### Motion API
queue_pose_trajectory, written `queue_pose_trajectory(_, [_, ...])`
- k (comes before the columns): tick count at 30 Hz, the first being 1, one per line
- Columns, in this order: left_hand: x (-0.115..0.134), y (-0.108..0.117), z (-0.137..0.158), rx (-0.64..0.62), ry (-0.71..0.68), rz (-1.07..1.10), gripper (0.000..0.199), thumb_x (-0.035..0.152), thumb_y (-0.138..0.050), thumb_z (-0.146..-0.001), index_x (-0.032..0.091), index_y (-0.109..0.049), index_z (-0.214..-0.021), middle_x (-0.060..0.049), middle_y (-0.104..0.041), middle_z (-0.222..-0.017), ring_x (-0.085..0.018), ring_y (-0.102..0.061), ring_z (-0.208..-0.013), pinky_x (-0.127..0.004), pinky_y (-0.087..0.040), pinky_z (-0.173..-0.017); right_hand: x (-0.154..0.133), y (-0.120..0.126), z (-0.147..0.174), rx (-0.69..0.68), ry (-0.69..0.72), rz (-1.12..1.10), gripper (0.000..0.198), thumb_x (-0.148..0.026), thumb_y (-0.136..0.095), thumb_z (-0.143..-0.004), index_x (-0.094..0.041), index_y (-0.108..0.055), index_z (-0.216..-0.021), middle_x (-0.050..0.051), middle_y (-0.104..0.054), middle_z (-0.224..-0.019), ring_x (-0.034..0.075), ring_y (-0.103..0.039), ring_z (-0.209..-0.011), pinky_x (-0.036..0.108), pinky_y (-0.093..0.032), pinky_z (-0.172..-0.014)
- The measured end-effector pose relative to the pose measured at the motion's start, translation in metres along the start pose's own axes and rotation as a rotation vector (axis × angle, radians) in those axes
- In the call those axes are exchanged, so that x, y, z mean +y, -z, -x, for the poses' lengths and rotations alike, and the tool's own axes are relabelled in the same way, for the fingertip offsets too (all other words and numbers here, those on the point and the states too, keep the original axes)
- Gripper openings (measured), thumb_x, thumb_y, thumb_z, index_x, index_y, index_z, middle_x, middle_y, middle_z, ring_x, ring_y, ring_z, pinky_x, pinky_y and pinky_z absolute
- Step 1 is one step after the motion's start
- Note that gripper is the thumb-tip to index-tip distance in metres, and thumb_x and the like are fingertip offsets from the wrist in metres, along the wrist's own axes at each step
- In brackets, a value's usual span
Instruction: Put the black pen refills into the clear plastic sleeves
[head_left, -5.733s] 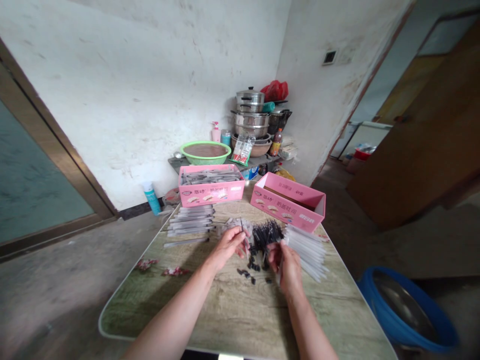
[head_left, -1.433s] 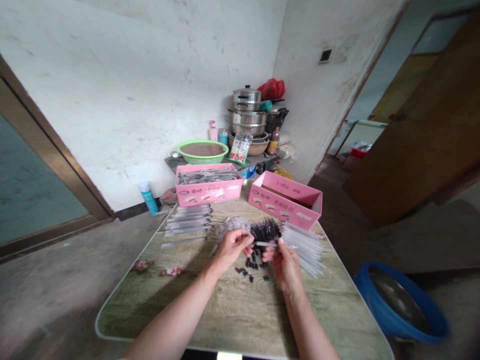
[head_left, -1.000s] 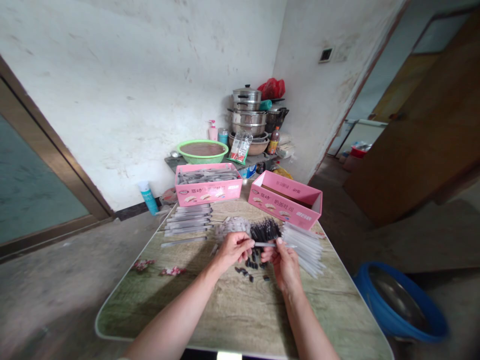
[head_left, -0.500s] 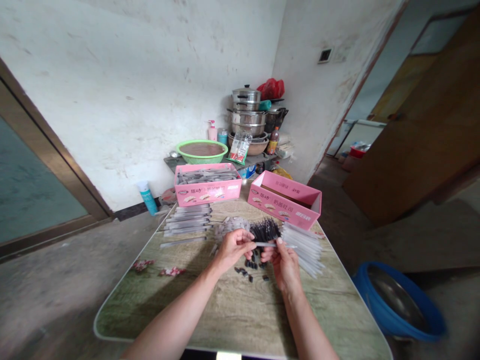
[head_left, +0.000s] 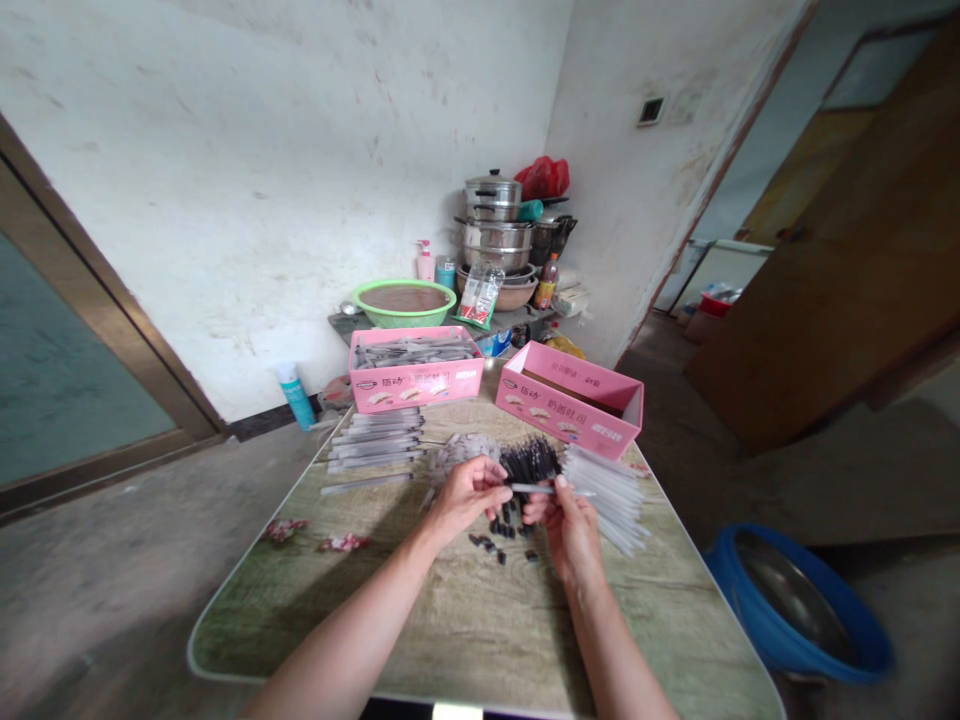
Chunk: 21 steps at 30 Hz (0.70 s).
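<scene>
A thin translucent pen barrel [head_left: 533,489] lies level between both hands over the table. The fingers of my left hand [head_left: 466,494] pinch around its left end; whatever small part they hold there is hidden. My right hand [head_left: 570,524] grips the barrel farther right between thumb and fingers. Just behind the hands are a heap of whitish small pieces [head_left: 465,450] and a bunch of thin black parts [head_left: 531,456]. Small black plugs [head_left: 501,556] are scattered below them. More translucent barrels [head_left: 609,497] lie at right, and dark-ended pens [head_left: 376,440] are rowed at left.
A pink box [head_left: 416,388] full of pens stands at the table's back left. Another pink box [head_left: 570,408] sits at back right. Behind are a green basin [head_left: 405,318] and stacked pots [head_left: 495,240]. A blue tub [head_left: 862,640] is on the floor at right.
Almost nothing differs. Both hands keep their hold on the pen barrel, with only a very slight shift of the fingers.
</scene>
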<state>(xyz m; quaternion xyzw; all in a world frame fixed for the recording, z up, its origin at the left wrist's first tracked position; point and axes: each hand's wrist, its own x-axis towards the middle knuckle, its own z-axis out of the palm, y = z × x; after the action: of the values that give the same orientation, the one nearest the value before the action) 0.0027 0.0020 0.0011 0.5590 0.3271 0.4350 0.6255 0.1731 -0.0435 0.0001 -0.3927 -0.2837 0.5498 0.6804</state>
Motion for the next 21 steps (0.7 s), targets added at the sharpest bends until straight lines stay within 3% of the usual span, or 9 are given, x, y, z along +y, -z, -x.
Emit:
queue_pose_trajectory(4, [-0.0031,0.0016,-0.0004,0.000,0.051,-0.109,0.050,0.061,-0.060,-0.081,0.012,-0.060,-0.073,0.000,-0.058,-0.057,-0.008,-0.050,-0.040,-0.017,-0.033,-0.035,0.0013,0.0009,-0.0014,-0.009,0.001,0.006,0.037,-0.051,-0.077,-0.074,-0.014,-0.070,-0.077,0.006,-0.073,-0.063,0.016,-0.066,-0.047,0.026,-0.055,-0.046])
queue_pose_trajectory(6, [-0.0031,0.0015,-0.0006,-0.015,0.038,-0.118,0.048,0.059,-0.063,-0.079,0.012,-0.058,-0.069,0.000,-0.057,-0.055,-0.007,-0.049,-0.040,-0.017,-0.034,-0.036,0.0022,0.0019,-0.0020,-0.013,0.000,0.008,0.037,-0.051,-0.076,-0.075,-0.014,-0.070,-0.077,0.006,-0.073,-0.063,0.016,-0.066,-0.047,0.026,-0.055,-0.046])
queue_pose_trajectory(10, [-0.0006,0.0001,-0.0013,-0.041,-0.010,-0.022,0.039,0.047,-0.075,-0.073,0.012,-0.059,-0.079,0.001,-0.058,-0.057,-0.009,-0.054,-0.046,-0.021,-0.046,-0.047,0.0027,0.0026,-0.0019,-0.014,-0.003,0.013,0.038,-0.052,-0.076,-0.075,-0.015,-0.070,-0.077,0.005,-0.072,-0.063,0.016,-0.065,-0.047,0.026,-0.055,-0.046])
queue_pose_trajectory(13, [-0.0002,0.0001,-0.0019,-0.015,-0.051,0.023,0.043,0.042,-0.082,-0.066,0.012,-0.061,-0.090,-0.001,-0.063,-0.071,-0.009,-0.057,-0.053,-0.022,-0.050,-0.051,0.0017,0.0018,-0.0010,-0.019,0.001,0.010,0.038,-0.052,-0.076,-0.075,-0.015,-0.070,-0.077,0.006,-0.072,-0.063,0.016,-0.066,-0.047,0.026,-0.056,-0.046])
queue_pose_trajectory(15, [-0.0013,0.0010,-0.0020,0.012,-0.057,-0.018,0.042,0.045,-0.078,-0.071,0.013,-0.063,-0.093,-0.003,-0.064,-0.077,-0.009,-0.058,-0.055,-0.020,-0.048,-0.049,0.0010,0.0012,-0.0004,-0.015,0.003,0.007,0.038,-0.052,-0.077,-0.074,-0.014,-0.070,-0.077,0.006,-0.073,-0.063,0.016,-0.065,-0.047,0.026,-0.056,-0.046])
queue_pose_trajectory(18, [-0.0040,0.0026,-0.0018,0.009,0.006,-0.134,0.045,0.057,-0.061,-0.082,0.012,-0.063,-0.079,-0.002,-0.060,-0.064,-0.008,-0.052,-0.045,-0.018,-0.039,-0.038,0.0004,0.0007,-0.0001,-0.012,0.004,0.008,0.038,-0.051,-0.077,-0.074,-0.014,-0.071,-0.076,0.006,-0.073,-0.063,0.016,-0.065,-0.046,0.026,-0.056,-0.045])
queue_pose_trajectory(21, [-0.0049,0.0029,-0.0015,-0.033,0.026,-0.155,0.048,0.059,-0.063,-0.079,0.012,-0.061,-0.070,0.000,-0.057,-0.057,-0.008,-0.050,-0.042,-0.018,-0.038,-0.038,0.0001,0.0006,-0.0008,-0.020,0.001,0.012,0.037,-0.052,-0.077,-0.074,-0.015,-0.071,-0.077,0.006,-0.072,-0.062,0.016,-0.065,-0.045,0.027,-0.056,-0.045])
